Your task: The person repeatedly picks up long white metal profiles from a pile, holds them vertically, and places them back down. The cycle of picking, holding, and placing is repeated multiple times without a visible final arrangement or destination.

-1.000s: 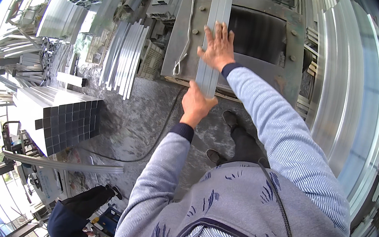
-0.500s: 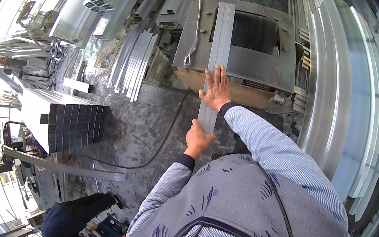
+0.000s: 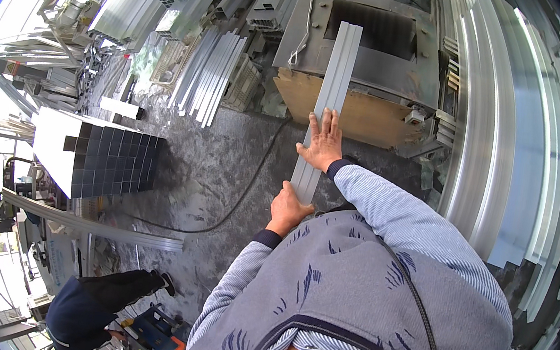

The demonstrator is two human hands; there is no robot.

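Note:
A long, pale grey aluminium profile [image 3: 339,63] with lengthwise grooves extends from in front of my body toward a grey metal machine [image 3: 375,68]. Its far end overlaps the front of the machine's dark opening [image 3: 375,29] in this view; whether it touches the machine I cannot tell. My left hand [image 3: 288,210] grips the near end, thumb along the left edge. Farther up, my right hand [image 3: 324,140] rests on the profile's upper face with its fingers stretched forward and the thumb out at the left edge. Under the hands, the profile's lower side is hidden.
Long profiles [image 3: 488,131] line the right side. Left of the machine lie loose strips [image 3: 208,75] beside a plastic crate [image 3: 242,83]. A stack of square tubes [image 3: 117,162] stands at left. A black cable [image 3: 250,189] crosses the floor. Another person [image 3: 92,309] bends at lower left.
The profile has drawn back from the machine's opening toward me and now slants slightly right at its far end. Both hands stay on it. The machine sits a little farther off in view.

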